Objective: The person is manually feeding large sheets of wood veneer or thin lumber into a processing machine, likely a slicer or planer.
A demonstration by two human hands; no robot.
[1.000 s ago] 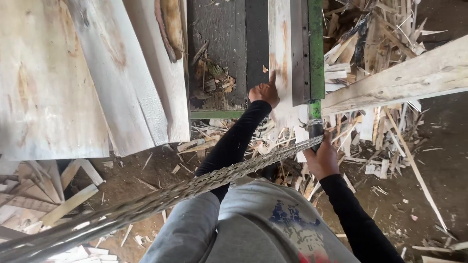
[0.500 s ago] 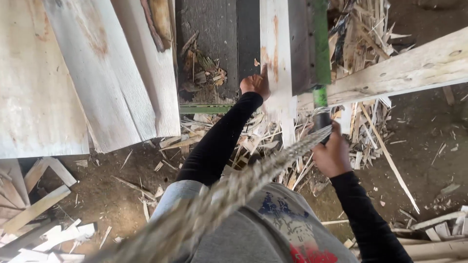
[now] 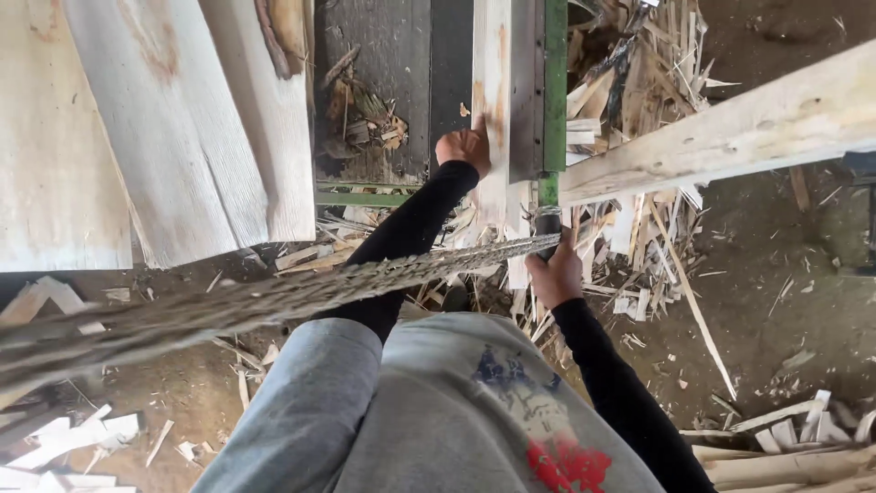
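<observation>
Bare left hand (image 3: 465, 146) lay flat, fingers together, on the pale plank (image 3: 491, 82) atop the saw bench (image 3: 392, 64). Right hand (image 3: 554, 272) was clamped on the green lever (image 3: 550, 110). Wood offcuts (image 3: 639, 237) littered the floor beyond.

Single head-worn camera, facing steeply down at close range: torso at bottom centre, machine bed (image 3: 411, 82) at top centre.

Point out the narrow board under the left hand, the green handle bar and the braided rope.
narrow board (image 3: 493, 55): head view, on its pale face above the hand.
green handle bar (image 3: 554, 82): head view, on its upper painted length.
braided rope (image 3: 383, 274): head view, mid-span across the arm.
</observation>
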